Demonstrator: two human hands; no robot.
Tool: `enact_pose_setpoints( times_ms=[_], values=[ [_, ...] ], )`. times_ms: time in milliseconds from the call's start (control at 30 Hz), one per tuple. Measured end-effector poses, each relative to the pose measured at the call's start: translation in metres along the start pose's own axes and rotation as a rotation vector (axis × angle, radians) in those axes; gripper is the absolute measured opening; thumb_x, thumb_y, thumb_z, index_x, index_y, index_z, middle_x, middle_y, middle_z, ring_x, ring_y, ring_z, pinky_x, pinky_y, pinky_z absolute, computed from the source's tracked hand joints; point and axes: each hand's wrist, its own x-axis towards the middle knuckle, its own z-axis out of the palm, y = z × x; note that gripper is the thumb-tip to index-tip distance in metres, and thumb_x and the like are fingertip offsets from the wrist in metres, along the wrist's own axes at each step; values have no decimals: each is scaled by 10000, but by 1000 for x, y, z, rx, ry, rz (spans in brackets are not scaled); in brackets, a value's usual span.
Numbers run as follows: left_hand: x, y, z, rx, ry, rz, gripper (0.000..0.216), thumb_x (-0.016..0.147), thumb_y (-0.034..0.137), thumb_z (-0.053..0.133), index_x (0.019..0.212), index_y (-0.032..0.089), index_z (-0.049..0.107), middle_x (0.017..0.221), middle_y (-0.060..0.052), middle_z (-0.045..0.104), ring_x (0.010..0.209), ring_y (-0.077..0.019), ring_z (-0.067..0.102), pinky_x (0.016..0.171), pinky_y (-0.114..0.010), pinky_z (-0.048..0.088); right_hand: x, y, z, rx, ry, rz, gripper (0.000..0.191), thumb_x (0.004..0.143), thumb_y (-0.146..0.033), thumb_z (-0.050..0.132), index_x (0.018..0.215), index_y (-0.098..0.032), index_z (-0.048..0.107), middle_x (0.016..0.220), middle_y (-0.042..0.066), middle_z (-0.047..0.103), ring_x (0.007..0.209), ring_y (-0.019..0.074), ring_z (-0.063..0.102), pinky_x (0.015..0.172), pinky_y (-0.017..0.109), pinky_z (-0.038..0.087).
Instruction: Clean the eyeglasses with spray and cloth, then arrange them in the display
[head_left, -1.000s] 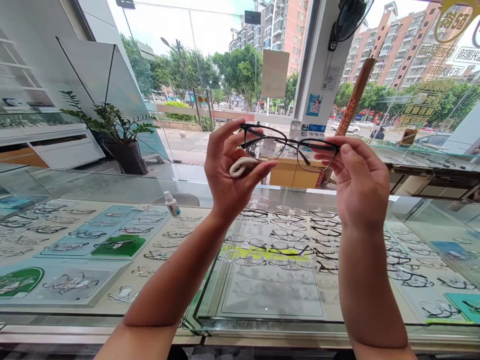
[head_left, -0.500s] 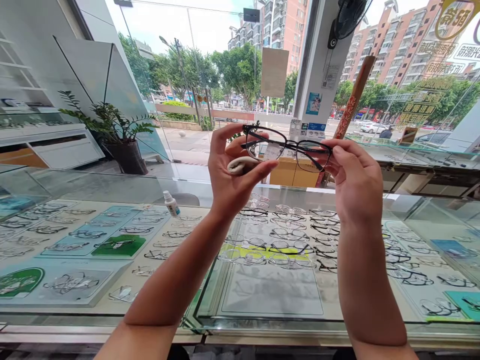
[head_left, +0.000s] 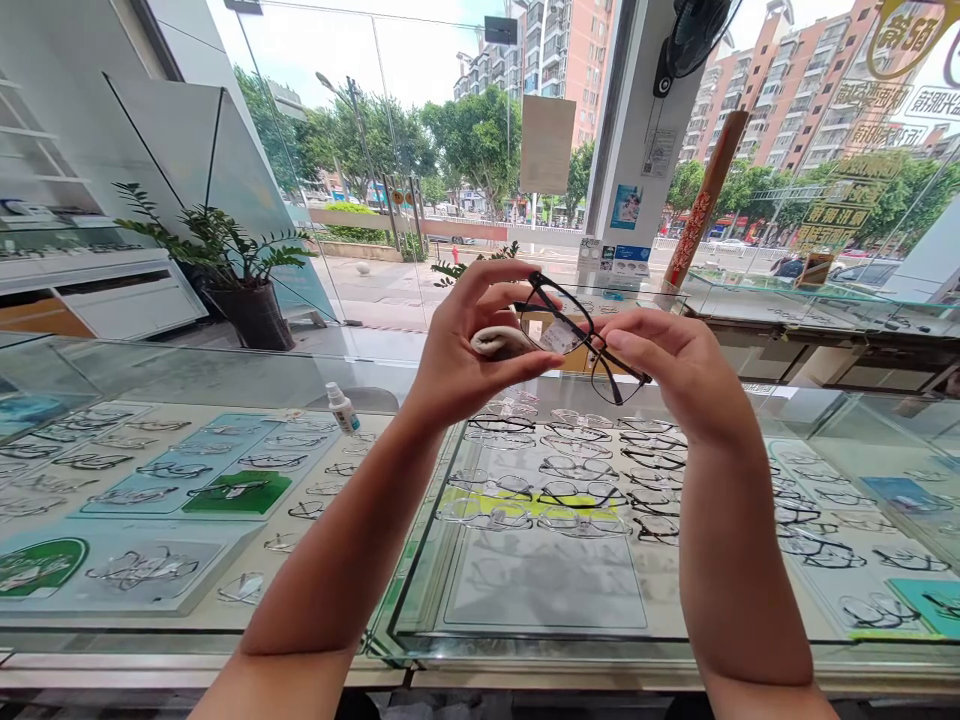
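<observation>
glasses (head_left: 580,330) tilt lengthwise, upper left to lower right, left hand (head_left: 459,350) and right hand (head_left: 682,370) pinching them.

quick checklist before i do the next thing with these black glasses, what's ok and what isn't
1. Black glasses in hand: ok, the right hand has its fingers near the middle of the frame, the left hand has a finger at the upper end.
2. Glasses held level: not ok, they slant down toward the person's right.
3. Pale cloth in hand: ok, tucked in the left palm.
4. Small white bottle upright: ok, on the glass counter, apart from both hands.
5. Lenses free of smudges: cannot tell, too small to see.
</observation>
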Motion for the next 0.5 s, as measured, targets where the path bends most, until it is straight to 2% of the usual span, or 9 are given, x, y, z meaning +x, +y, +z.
enact_pose_setpoints(
  times_ms=[233, 500],
  values=[
    [-1, 4, 0, -20, -89, 11, 821, 714, 578, 1083, 1389, 323, 692, 1225, -101, 838, 685, -165, 727, 525, -290, 549, -1, 1, -4, 0, -99, 19, 328, 957, -568, 894, 912, -244, 889, 916, 45, 857, 849, 202, 745, 798, 366, 626],
    [-2, 1, 4, 10, -71, 14, 853, 728, 662, 1065, 1413, 317, 693, 1242, -120, 848, 716, -183, 760, 536, -283, 561, 0, 3, -4, 31, -101, 36, 297, 954, -526, 891, 903, -234, 879, 902, 45, 851, 819, 187, 729, 781, 353, 619]
  ],
)
